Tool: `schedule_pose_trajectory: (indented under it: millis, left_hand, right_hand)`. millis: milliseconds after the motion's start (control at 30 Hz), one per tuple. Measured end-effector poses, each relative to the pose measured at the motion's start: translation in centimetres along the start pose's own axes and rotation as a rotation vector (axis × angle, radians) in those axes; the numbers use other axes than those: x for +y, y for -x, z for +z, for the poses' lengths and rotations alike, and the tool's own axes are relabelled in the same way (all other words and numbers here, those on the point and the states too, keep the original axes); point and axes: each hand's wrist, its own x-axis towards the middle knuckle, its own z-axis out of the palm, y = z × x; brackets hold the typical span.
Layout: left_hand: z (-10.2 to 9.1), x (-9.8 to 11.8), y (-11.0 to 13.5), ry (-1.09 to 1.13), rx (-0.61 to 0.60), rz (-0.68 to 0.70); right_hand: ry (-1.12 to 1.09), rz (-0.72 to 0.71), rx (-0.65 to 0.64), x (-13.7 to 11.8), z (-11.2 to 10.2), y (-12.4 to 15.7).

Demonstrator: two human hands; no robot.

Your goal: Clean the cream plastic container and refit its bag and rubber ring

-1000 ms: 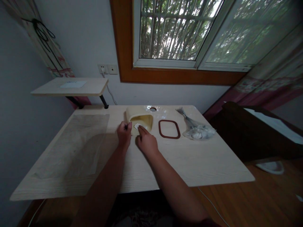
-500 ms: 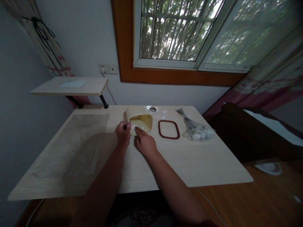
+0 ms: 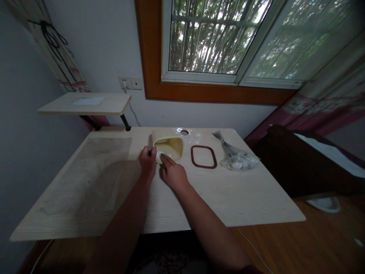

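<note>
A cream plastic box lies near the back of the table, its open mouth facing me. My left hand is closed on the box's left edge; its fingertips are partly hidden. With fingers together, my right hand presses a small white tissue-like piece to the lower front rim of the box. To the right of the box, a brown rounded-square frame lies flat on the table.
The pale wooden table carries a knotted clear plastic bag with white contents on the right. A thin clear sheet covers part of the left side. A raised shelf with a paper slip stands at the back left, near a cable hole.
My right hand has slid slightly left along the box's rim with the white piece. My left hand still holds the box, which stays in nearly the same place.
</note>
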Motion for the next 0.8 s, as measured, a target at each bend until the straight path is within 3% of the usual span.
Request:
schedule_pose_trajectory:
  millis: [167, 400, 667, 800]
  left_hand:
    - [-0.1, 0.3, 0.1, -0.017, -0.018, -0.011]
    - [-0.1, 0.3, 0.2, 0.004, -0.040, 0.001]
    - [0.0, 0.1, 0.2, 0.007, -0.032, 0.002]
    - [0.0, -0.1, 0.2, 0.010, -0.037, 0.005]
  right_hand:
    - [0.053, 0.133, 0.036, 1.1, -0.6, -0.2]
    - [-0.003, -0.026, 0.008, -0.5, 0.3, 0.0]
    - [0.078, 0.125, 0.052, 1.3, -0.3, -0.3]
    - [0.039, 0.051, 0.025, 0.4, 0.0, -0.3]
